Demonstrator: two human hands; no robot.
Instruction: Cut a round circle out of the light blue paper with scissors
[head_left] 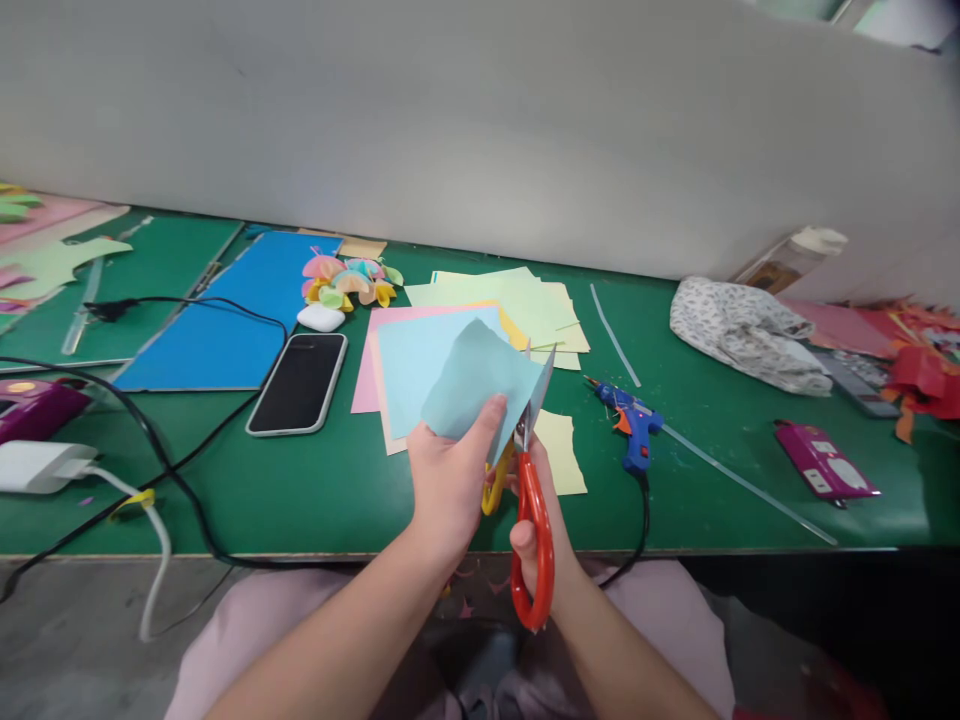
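Note:
My left hand [454, 475] pinches a light blue paper sheet [480, 385] by its lower part, thumb on top. The scissors [534, 540], with one red and one yellow handle, are in my right hand [544, 510]. Their blades are parted, with the right edge of the blue paper between them. Beneath the held sheet lies a stack of coloured paper [397, 350] in blue, pink and peach. Pale green and yellow sheets [517, 295] lie behind it.
A phone [298, 385], white case [321, 318], paper flowers [349, 280] and blue board [210, 330] lie left among cables. Rightward are a blue glue gun [636, 425], glue sticks [739, 480], patterned cloth [742, 335], bottle [795, 258] and purple power strip [825, 460].

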